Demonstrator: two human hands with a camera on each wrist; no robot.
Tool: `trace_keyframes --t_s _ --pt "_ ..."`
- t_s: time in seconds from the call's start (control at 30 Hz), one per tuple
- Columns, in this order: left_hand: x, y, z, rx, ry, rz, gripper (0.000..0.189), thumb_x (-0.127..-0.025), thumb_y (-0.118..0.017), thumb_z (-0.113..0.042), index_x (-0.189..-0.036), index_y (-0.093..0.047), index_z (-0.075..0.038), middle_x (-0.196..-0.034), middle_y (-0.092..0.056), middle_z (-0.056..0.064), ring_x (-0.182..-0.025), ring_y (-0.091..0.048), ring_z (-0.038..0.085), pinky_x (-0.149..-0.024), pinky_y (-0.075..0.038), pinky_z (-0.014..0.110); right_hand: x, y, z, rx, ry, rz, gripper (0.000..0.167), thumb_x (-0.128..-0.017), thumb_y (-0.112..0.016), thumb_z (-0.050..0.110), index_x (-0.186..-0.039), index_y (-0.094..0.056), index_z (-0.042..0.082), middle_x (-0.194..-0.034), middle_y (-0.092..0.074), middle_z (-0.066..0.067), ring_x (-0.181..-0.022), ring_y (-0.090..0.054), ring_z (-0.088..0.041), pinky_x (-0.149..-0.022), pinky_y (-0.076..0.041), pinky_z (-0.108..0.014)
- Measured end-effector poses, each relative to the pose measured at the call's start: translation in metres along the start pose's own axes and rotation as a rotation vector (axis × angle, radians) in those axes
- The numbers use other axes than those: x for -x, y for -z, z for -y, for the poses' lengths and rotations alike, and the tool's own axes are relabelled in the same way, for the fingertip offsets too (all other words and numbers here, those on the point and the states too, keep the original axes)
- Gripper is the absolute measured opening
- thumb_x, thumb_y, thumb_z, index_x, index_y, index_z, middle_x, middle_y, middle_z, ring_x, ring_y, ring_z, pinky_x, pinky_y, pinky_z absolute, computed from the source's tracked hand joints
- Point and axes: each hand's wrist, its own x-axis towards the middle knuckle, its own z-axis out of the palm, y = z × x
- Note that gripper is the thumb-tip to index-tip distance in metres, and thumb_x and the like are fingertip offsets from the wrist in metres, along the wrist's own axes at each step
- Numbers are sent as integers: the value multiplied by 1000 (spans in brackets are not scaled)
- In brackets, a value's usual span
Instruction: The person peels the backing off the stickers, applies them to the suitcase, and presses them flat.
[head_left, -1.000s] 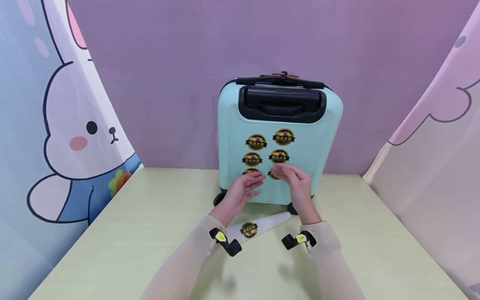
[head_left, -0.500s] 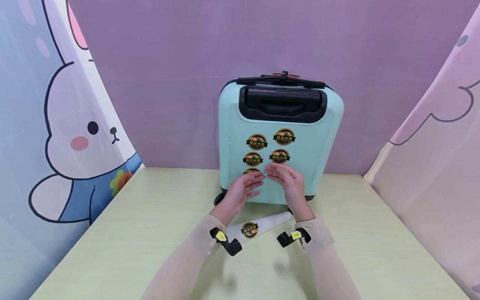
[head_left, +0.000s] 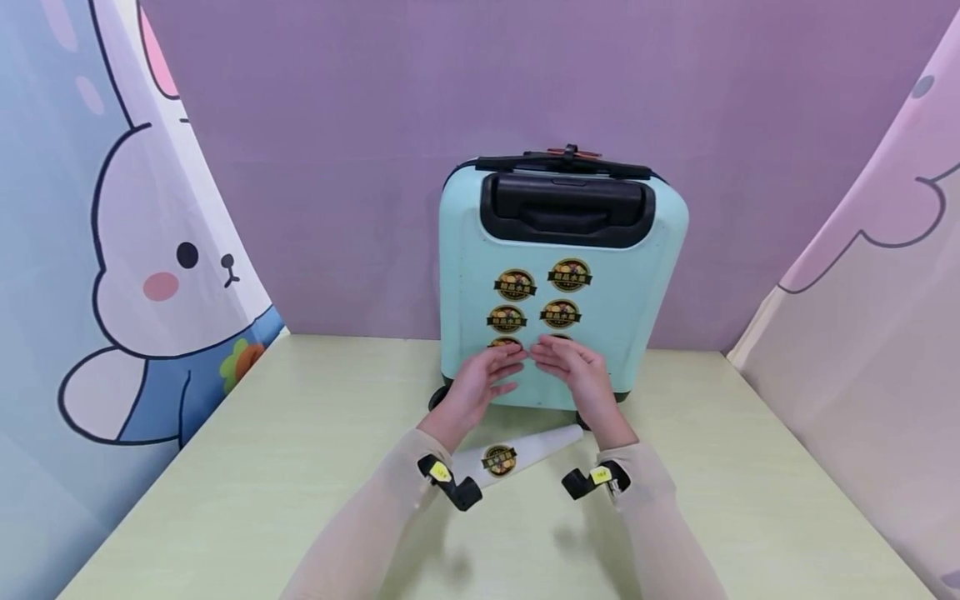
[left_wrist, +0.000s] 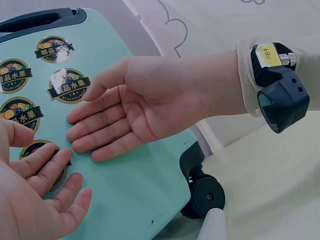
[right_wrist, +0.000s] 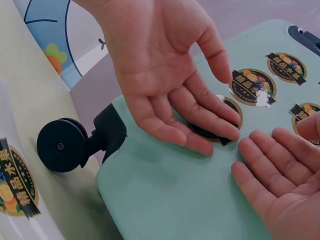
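Observation:
A mint-green suitcase [head_left: 465, 250] stands upright with several round black-and-gold fruit stickers [head_left: 515, 285] on its face, in two columns. My left hand [head_left: 474, 385] is at the lower left sticker [right_wrist: 233, 107], partly covering it. Opposite it, my right hand [head_left: 587, 379] overlaps the lower right sticker, whose top edge alone shows in the head view. Both palms face inward with relaxed fingers and hold nothing. The fingertips of the two hands are close together but apart. Whether they touch the suitcase I cannot tell.
A white strip [head_left: 551, 442] bearing one more sticker [head_left: 498, 460] lies on the pale table [head_left: 337, 400] below the hands. Black wheels [right_wrist: 61, 145] stick out at the suitcase's base. A purple cloth [head_left: 337, 167] hangs behind, with printed curtains [head_left: 172, 208] at both sides.
My right hand has shifted left toward my left hand, then slightly down, and covers more of the lower right sticker. The left hand has stayed nearly still.

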Motion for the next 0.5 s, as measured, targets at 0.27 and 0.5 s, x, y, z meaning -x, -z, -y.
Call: trace_keyframes --t_s 0.27,0.5 --pt "-1 1 1 0 -6 -4 45 -106 -38 -25 -141 -50 1 -142 -55 16 -132 -49 32 -109 -40 48 0 8 5 -11 -8 -14 43 -105 -49 14 -129 -50 -21 -105 -74 -5 -100 -70 -17 -94 -54 -37" --pt "-1 2 1 2 -12 -2 45 -106 -39 -25 -141 -50 1 -142 -55 16 -132 -49 33 -109 -40 48 1 16 12 -42 20 -29 42 -106 -48 14 -128 -50 -22 -102 -75 -4 -98 -71 -18 -94 -54 -36"
